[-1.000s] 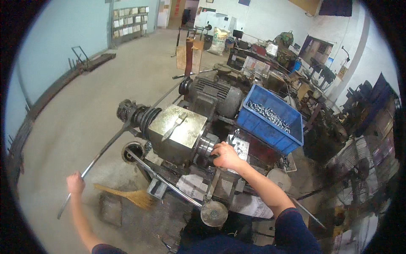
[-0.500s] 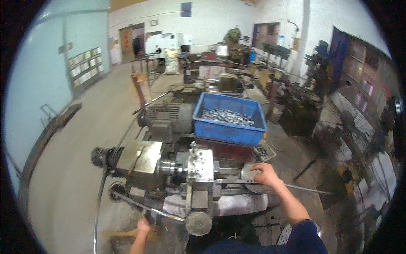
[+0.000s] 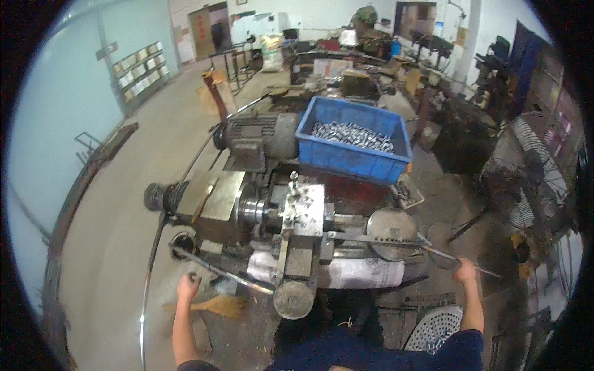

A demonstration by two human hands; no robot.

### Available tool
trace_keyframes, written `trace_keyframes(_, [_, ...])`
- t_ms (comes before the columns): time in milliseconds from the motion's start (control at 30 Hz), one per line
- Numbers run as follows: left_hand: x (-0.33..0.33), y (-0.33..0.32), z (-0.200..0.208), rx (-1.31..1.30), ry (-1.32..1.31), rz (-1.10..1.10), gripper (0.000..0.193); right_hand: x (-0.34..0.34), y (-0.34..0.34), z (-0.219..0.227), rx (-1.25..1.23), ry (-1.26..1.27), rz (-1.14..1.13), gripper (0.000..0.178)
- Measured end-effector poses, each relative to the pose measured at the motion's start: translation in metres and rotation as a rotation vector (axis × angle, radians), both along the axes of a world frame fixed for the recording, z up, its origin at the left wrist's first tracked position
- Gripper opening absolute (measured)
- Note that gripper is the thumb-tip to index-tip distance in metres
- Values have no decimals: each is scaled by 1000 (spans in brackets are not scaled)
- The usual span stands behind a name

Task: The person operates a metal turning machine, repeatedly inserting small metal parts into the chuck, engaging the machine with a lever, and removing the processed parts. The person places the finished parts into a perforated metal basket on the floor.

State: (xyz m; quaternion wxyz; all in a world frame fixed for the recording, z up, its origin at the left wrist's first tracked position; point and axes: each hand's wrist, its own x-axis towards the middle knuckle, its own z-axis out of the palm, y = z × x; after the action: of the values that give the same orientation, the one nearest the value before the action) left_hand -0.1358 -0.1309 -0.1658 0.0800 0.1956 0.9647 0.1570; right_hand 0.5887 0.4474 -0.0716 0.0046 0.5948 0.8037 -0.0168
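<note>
A small lathe (image 3: 303, 210) stands in front of me, its metal tool block at the middle. Beyond its right end, my right hand (image 3: 465, 270) is closed around a long thin metal rod (image 3: 442, 253), which slants past a flat round disc (image 3: 393, 230). On the left, my left hand (image 3: 189, 285) has its fingers curled, just below the end of a slanting metal lever (image 3: 229, 273). A gap shows between that hand and the lever. Whether anything small is in its fingers, I cannot make out.
Behind the lathe, a blue bin (image 3: 356, 157) holds many small metal parts, beside an electric motor (image 3: 263, 136). A perforated pale basket (image 3: 427, 331) with metal pieces sits low at right. A broom head (image 3: 219, 305) lies at lower left; a fan (image 3: 526, 173) stands far right.
My right hand has left the round disc and moved right and down onto the thin rod. My left hand has moved up and left. The whole view has shifted.
</note>
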Motion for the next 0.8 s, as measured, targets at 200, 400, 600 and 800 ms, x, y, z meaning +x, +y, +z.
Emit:
trace_keyframes(200, [18,22,63,738,-312,223,51,-2,4,-33,99,-142,-144,27])
trace_keyframes(400, [43,77,77,854,-449,335,49,-2,-122,-44,7,-81,-127,22])
trace_keyframes(600, [41,95,42,1079,-403,274,38,-50,-229,-45,-440,841,-216,23])
trace_keyframes(800, [21,80,31,849,-405,295,35,-88,-259,-37,-484,985,-219,18])
